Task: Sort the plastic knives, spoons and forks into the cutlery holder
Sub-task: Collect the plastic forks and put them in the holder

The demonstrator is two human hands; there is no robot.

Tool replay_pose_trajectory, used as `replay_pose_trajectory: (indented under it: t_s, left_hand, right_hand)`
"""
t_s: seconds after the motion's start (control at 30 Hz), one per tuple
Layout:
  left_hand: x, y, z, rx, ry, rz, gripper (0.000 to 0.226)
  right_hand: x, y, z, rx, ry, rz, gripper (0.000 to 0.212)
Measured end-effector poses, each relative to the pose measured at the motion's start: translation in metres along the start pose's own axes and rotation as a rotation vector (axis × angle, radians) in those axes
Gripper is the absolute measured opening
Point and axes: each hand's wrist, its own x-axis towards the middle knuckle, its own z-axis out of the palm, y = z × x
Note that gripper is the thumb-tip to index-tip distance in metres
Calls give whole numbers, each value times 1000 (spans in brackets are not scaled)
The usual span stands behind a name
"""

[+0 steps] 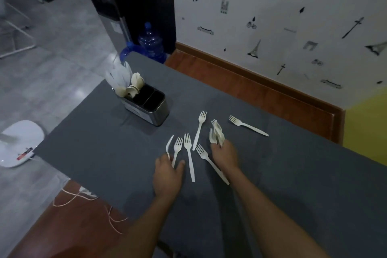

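Observation:
A metal cutlery holder (156,116) stands on the grey table, with white knives (119,75) and cream spoons (134,85) in its far compartments; its two near compartments look empty. Several cream plastic forks lie loose on the table, one (248,125) apart at the right, others (189,156) between my hands. My right hand (225,156) is shut on a bunch of forks (216,133), tines pointing away. My left hand (167,176) pinches a fork (170,145) by its handle, with another fork (177,151) under its fingers.
The grey table (293,184) runs along a wooden skirting and a patterned white wall. Its left edge drops to the floor, where a blue water bottle (150,42), a white stool (18,142) and loose cord (71,197) lie.

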Motion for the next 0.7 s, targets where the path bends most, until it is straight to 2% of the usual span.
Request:
replay_pose_trajectory:
  t_s: [0.2,0.23,0.33,0.43,0.5,0.63,0.7]
  left_hand:
    - [28,18,-9,130,-130,-75,18]
    - [28,19,-10,144,-137,-82,20]
    - [25,18,-12,139,-109,-87,27]
    - [21,21,-9,96,-74,-67,24]
    - [19,29,-3,51,-92,-70,24]
    - [22,37,13,3,-178,-63,41]
    - [24,38,19,14,-215,-52,38]
  right_hand:
    - [-13,30,-6,-282,-85,-106,13]
    - [-15,32,-4,-305,-99,-110,12]
    - [-17,34,3,-342,-105,-112,28]
    - [-18,30,4,-343,-134,-109,35]
    - [-17,29,3,-389,-156,-138,35]
    - [-16,30,5,-453,-183,-155,24]
    - [-18,33,6,-471,-202,-174,22]
